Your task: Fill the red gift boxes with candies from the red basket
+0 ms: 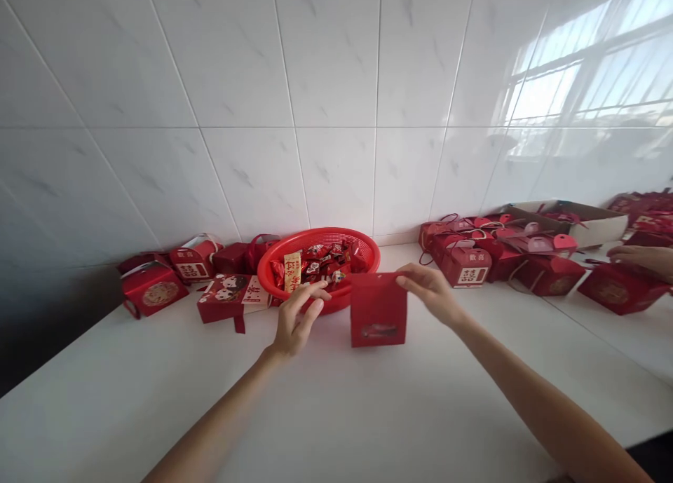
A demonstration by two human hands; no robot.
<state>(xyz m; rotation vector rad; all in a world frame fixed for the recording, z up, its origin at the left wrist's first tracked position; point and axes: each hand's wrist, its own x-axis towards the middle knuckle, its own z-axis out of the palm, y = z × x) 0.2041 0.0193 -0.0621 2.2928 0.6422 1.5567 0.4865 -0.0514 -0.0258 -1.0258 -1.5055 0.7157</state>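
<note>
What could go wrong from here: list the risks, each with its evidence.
1. The box could slip or swing: only the right hand holds it, by a top corner.
2. The left hand, fingers at the basket's near side, might bump it and jostle the packets inside.
3. The box overlaps the basket in view, so moving it back could perhaps knock the rim.

Deep red on windowed gift box [377,299]; bright red on perforated basket [336,303]; cream with red characters on packet [291,273]; grey veining over white wall tiles [336,178]; white across bench [326,420].
</note>
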